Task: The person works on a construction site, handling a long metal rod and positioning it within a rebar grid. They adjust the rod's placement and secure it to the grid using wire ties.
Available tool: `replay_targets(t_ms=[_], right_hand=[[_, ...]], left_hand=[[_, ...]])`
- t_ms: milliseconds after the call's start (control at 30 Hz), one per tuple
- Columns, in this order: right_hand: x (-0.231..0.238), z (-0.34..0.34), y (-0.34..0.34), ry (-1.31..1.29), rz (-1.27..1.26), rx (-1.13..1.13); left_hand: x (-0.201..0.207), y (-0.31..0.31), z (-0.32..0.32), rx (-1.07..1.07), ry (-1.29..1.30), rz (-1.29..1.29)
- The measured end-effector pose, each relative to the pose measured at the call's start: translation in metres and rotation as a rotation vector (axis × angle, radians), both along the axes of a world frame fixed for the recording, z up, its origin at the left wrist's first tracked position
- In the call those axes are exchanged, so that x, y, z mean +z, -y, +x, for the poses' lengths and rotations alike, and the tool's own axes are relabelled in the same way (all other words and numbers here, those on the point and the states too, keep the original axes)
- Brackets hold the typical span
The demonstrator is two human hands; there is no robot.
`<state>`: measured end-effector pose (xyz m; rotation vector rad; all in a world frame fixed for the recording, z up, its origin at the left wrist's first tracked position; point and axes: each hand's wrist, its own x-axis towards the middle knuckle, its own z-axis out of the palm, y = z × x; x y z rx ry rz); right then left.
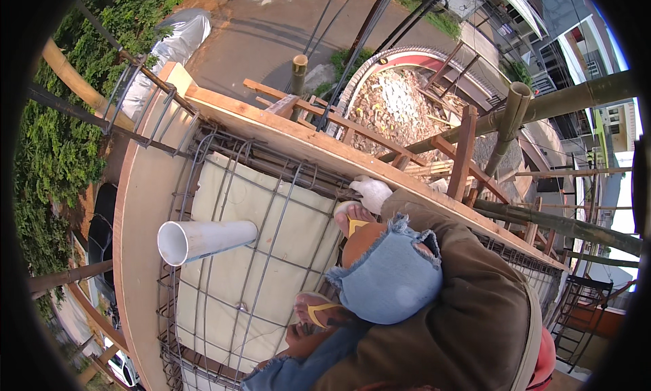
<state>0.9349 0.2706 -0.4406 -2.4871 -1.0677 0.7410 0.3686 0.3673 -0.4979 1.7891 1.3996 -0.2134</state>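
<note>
My right hand [371, 193], in a white glove, is down beside my sandalled foot [352, 217], against the inner side of the wooden formwork board [285, 132]. Its fingers look curled, and whatever they hold is hidden. Steel reinforcing bars [295, 177] run along the board close to the hand. My left hand is out of sight. A white plastic pipe [210, 240] slants up through the rebar mesh [261, 255], its round mouth toward the left. Under the mesh lies a pale cream sheet [224, 194].
Another board [139, 235] closes the left side. Bamboo poles [512, 120] and timber braces [464, 150] stand outside the formwork. Far below lie a curved red-edged bed of rubble [400, 103] and a paved road [271, 45]. My ripped-jeans knee [390, 279] fills the centre.
</note>
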Motion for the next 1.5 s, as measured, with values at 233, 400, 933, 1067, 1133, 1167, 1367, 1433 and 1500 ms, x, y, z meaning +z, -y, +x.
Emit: replay_targets(t_ms=[233, 400, 933, 1067, 1133, 1167, 1367, 1433, 1500], right_hand=[[-0.009, 0.002, 0.003, 0.017, 0.028, -0.005], [-0.015, 0.002, 0.006, -0.025, 0.050, -0.020], [-0.016, 0.004, 0.005, -0.076, 0.062, -0.059], [-0.001, 0.007, -0.001, -0.191, -0.034, -0.087], [0.009, 0.006, -0.006, -0.133, -0.014, -0.063], [0.014, 0.005, -0.008, -0.084, -0.004, -0.058], [0.062, -0.016, 0.003, 0.022, -0.009, -0.146], [0.077, -0.022, 0.018, 0.054, -0.010, -0.213], [0.085, -0.024, 0.034, 0.173, -0.005, -0.328]], left_hand=[[0.005, -0.018, 0.003, -0.095, 0.037, -0.056], [0.007, -0.014, 0.010, -0.075, -0.033, 0.019], [0.000, -0.027, 0.026, -0.098, -0.103, -0.039], [0.019, -0.047, 0.049, -0.181, -0.155, -0.087], [0.041, -0.065, 0.065, -0.305, -0.228, -0.127], [0.051, -0.078, 0.077, -0.389, -0.268, -0.143], [0.112, -0.172, 0.171, -0.612, 0.277, 0.119], [0.132, -0.186, 0.209, -0.718, 0.365, 0.183], [0.151, -0.194, 0.247, -0.840, 0.462, 0.239]])
